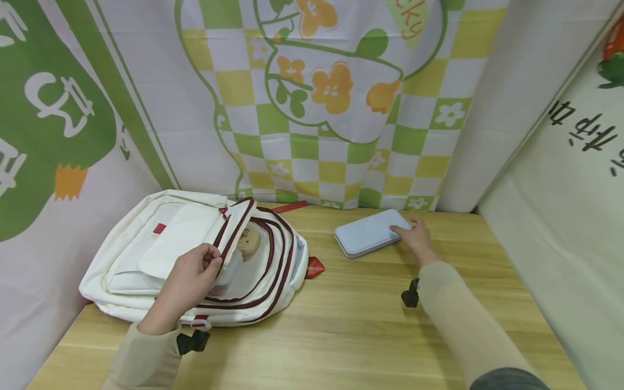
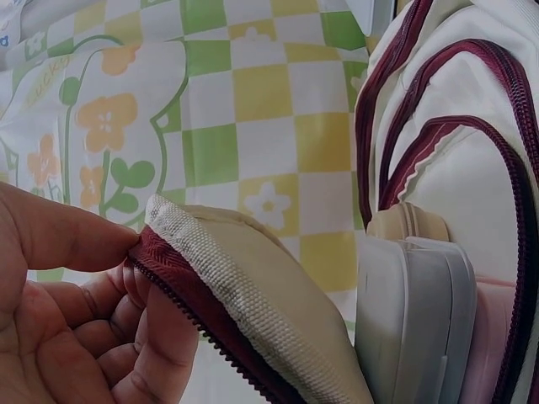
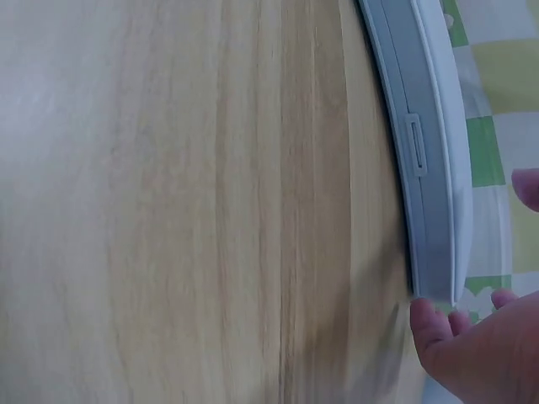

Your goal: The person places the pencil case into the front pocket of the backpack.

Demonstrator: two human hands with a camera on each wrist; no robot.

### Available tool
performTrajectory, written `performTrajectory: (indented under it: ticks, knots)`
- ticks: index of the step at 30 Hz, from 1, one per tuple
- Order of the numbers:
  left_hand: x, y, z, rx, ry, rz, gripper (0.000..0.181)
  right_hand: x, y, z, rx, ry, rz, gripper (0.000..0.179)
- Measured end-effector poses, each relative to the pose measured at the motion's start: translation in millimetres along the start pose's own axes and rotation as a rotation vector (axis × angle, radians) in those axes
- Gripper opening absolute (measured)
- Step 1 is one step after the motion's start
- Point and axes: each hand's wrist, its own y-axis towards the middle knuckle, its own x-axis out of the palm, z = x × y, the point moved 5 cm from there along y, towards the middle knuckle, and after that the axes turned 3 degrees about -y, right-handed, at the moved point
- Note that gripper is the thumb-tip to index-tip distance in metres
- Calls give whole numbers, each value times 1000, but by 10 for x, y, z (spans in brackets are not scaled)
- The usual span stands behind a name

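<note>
My left hand point(image 1: 192, 276) pinches the zipped edge of the front flap of a white backpack point(image 1: 131, 238) with dark red zips. That flap point(image 2: 244, 295) is lifted away from the bag. Inside the opened pocket are a round tan object point(image 1: 248, 242), a clear-sided box point(image 2: 413, 320) and something pink point(image 2: 488, 337), partly hidden. On the table to the right lies a pale blue, flat rectangular case point(image 1: 372, 233). My right hand point(image 1: 414, 238) is at its right end, with fingertips point(image 3: 428, 318) at the corner and the thumb apart from the case in the right wrist view.
The bag lies on a wooden table point(image 1: 341, 325), its red strap end point(image 1: 314, 267) sticking out to the right. Behind the table hangs a green and yellow checked cloth point(image 1: 331, 151). Printed cloth walls point(image 1: 560, 216) stand at both sides.
</note>
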Motion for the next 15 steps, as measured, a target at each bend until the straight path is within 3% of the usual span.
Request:
performTrajectory:
  ticks: [15]
  knots:
    - [-15, -15, -34, -38, -9, 6, 6, 92, 129, 145, -21, -144, -48, 91]
